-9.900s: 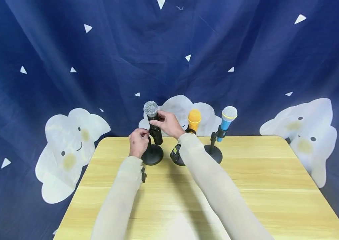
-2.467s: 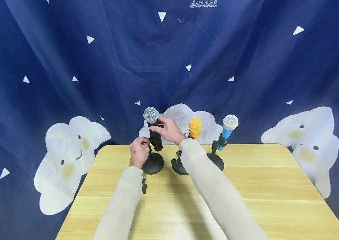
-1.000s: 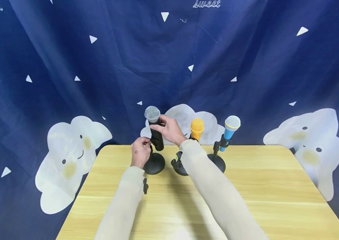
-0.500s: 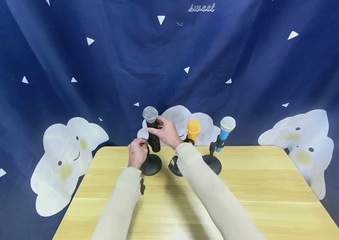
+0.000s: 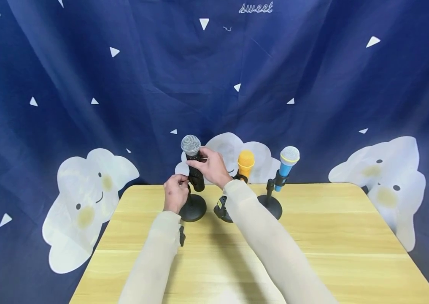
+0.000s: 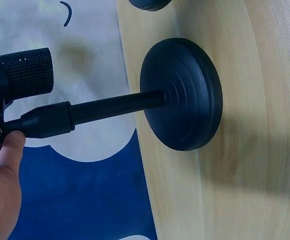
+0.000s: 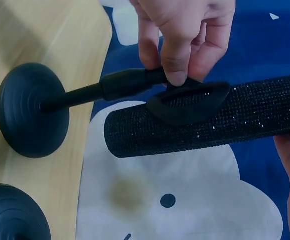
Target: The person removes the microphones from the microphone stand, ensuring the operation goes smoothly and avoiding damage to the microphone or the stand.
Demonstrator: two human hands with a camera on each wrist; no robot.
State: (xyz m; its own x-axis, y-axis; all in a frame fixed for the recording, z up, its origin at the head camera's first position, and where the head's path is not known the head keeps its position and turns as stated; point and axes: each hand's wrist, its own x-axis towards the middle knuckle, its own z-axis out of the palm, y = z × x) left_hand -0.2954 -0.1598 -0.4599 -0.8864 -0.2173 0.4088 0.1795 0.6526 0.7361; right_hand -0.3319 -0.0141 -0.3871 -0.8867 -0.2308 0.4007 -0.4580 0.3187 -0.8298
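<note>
A black microphone (image 7: pixel 234 120) with a silver mesh head is sitting in the clip (image 7: pixel 187 116) atop a black stand (image 5: pixel 193 209), near the far edge of the table (image 5: pixel 335 232), its body tilting and its lower end hanging clear of the round base. The right hand (image 5: pixel 213 166) is gripping the body just below the mesh, the thumb pressing on the near side. The left hand (image 5: pixel 175 193) is pinching the small joint beneath the clip between thumb and fingers. To the right, a yellow microphone (image 5: pixel 246 159) is standing on a second stand, partly hidden behind the right sleeve (image 5: pixel 271 236), and beyond it a blue microphone (image 5: pixel 285 164) with a white head is leaning in a third. Behind them all, a dark blue curtain (image 5: pixel 214 76) printed with white clouds and triangles is hanging.
</note>
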